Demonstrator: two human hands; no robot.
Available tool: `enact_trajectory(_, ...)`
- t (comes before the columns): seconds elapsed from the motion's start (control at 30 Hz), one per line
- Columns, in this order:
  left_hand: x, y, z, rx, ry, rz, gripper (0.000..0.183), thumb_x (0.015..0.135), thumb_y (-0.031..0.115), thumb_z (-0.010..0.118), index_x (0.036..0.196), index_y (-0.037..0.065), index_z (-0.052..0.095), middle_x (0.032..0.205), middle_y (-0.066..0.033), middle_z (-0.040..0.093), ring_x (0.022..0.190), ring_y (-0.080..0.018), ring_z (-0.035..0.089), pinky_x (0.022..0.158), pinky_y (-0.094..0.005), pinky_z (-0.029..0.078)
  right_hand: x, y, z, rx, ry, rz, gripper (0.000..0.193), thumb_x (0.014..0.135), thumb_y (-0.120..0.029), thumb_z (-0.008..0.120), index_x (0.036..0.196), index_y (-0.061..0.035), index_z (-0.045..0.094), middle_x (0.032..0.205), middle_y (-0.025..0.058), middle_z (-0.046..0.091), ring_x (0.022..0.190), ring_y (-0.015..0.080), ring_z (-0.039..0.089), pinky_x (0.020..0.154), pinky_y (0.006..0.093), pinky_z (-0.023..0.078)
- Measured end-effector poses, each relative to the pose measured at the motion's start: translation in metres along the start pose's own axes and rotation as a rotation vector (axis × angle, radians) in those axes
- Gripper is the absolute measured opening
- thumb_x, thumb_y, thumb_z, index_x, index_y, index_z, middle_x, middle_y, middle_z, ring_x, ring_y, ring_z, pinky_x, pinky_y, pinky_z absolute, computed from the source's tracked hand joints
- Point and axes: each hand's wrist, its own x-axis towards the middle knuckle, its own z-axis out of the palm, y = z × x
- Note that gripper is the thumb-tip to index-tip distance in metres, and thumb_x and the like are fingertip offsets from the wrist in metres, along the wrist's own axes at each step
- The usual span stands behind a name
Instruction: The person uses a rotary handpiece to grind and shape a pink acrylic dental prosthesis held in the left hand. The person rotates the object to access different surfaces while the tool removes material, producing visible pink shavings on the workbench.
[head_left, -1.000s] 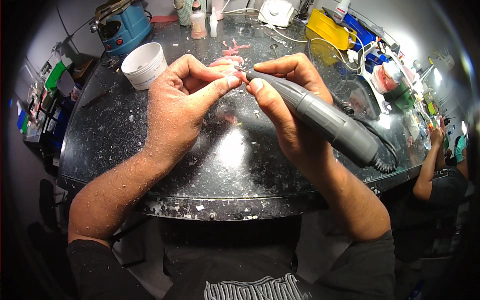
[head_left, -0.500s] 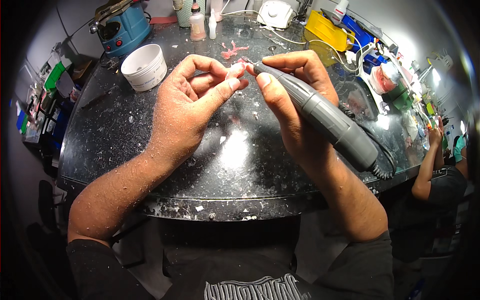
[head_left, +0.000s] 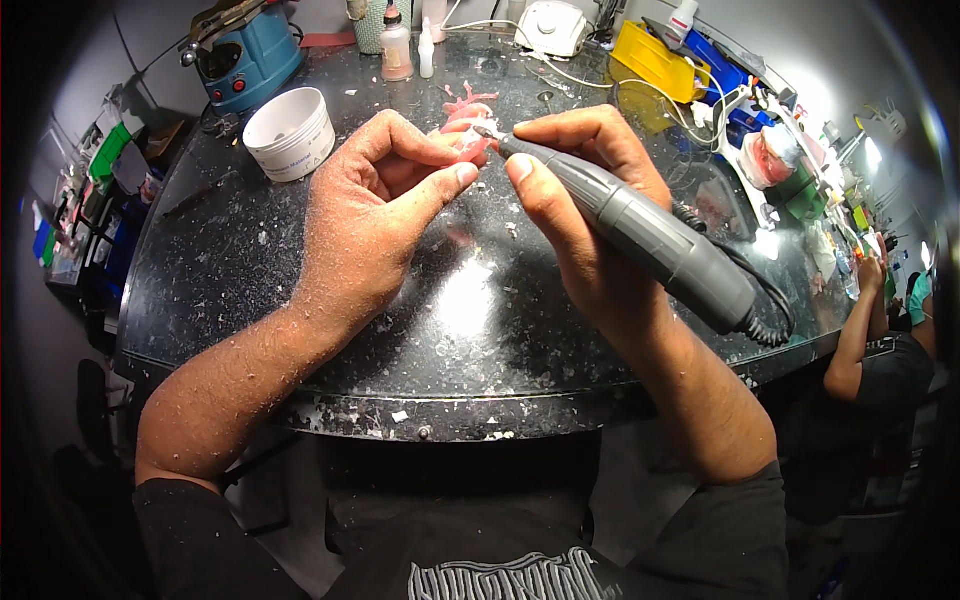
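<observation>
My left hand (head_left: 365, 205) pinches a small pink denture piece (head_left: 475, 149) between thumb and fingers; the fingers hide much of it. Wrapped around a grey rotary handpiece (head_left: 645, 222) is my right hand (head_left: 592, 190), with thumb and index finger near its front end. The handpiece's metal tip (head_left: 487, 132) is at the pink piece; whether it touches cannot be made out. Pale dust and crumbs cover my left hand and forearm. Just beyond my left fingers, a branching pink scrap (head_left: 466, 98) lies on the dark bench (head_left: 400, 330).
A white tub (head_left: 290, 135) and a blue machine (head_left: 245, 65) stand at left. Bottles (head_left: 397, 52), a white control box (head_left: 550, 28) and a yellow bin (head_left: 655, 62) line the back. A pink-and-white dental model (head_left: 768, 158) sits at right, near another person's arm (head_left: 860, 320).
The pink piece has turned in my left fingers, showing more of its pink surface. The handpiece has shifted slightly left and down, its tip now over the piece's upper side.
</observation>
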Motion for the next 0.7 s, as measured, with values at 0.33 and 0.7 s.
enact_trajectory(0.33,0.0008,-0.0044,-0.0011,0.056,-0.014,0.085,0.01,0.089,-0.006,0.065,0.093,0.0,0.058,0.114,-0.0179,0.068,0.111,-0.0181,0.064,0.099,-0.0297,0.05,-0.0002,0.0011,0.0031,0.012,-0.035,0.019,0.022,0.086,-0.015,0.074,0.101,-0.0023,0.064,0.098,0.0094,0.071,0.092,0.0137,0.068,0.083,0.0279,0.054)
enact_trajectory(0.7,-0.0017,0.0028,0.003,-0.005,0.022,-0.017,0.025,0.091,-0.005,0.063,0.107,0.001,0.046,0.113,-0.0208,0.067,0.107,-0.0192,0.066,0.093,-0.0283,0.053,0.0001,0.0009,0.0053,-0.017,0.004,-0.024,0.022,0.084,-0.014,0.075,0.1,-0.0026,0.064,0.093,0.0081,0.071,0.088,0.0124,0.069,0.079,0.0267,0.055)
